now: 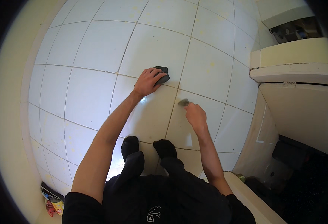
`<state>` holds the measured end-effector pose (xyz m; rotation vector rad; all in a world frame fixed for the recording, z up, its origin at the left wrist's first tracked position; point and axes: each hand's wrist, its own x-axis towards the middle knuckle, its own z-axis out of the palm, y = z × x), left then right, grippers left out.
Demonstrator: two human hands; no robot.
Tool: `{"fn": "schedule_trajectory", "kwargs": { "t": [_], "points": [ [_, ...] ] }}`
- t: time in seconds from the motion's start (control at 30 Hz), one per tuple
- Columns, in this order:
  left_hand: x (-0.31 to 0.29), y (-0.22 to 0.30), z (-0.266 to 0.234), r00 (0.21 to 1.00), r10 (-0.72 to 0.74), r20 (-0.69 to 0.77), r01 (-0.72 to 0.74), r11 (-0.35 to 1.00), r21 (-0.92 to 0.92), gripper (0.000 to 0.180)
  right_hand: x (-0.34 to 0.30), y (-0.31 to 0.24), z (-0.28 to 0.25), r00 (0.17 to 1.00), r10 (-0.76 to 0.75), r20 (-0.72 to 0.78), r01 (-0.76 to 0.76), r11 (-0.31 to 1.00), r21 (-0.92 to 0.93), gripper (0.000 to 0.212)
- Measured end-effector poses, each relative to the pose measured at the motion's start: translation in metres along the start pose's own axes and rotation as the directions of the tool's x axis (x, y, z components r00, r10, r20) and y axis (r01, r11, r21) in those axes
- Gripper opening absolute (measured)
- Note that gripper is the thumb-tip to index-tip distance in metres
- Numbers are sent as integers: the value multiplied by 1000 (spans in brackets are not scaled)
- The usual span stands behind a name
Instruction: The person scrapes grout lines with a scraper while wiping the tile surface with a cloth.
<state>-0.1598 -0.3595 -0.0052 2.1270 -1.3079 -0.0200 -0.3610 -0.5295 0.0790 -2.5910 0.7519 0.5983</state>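
Observation:
On the white tiled floor [149, 44], my left hand [148, 81] is closed over a dark grey cloth [164, 77], its fingers pressed round the near side. The cloth lies bunched by a grout line ahead of my feet. Lower and to the right, my right hand [196, 116] grips a small scraper [183, 102] with a flat, greyish blade pointing up and left. The scraper's handle is hidden in the fist. Whether the blade touches the tile, I cannot tell.
My black-socked feet [164, 147] stand just behind the hands. Yellow spots [211, 67] dot several tiles. A cream cabinet [298, 108] with a projecting ledge borders the right side, and a pale wall [10, 112] the left. Colourful packages [53, 199] lie at lower left.

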Motion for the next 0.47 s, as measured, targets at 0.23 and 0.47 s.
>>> {"fn": "schedule_trajectory", "kwargs": {
  "t": [0.23,0.47],
  "points": [
    [1,5,-3,1000,-2,8,2,1000,-4,56,-11,-3,-1,1000,18,8,-18,1000,-5,24],
    [-2,2,-3,999,-24,32,24,1000,-3,58,-11,-3,6,997,-1,74,6,998,-63,26]
  ]
}}
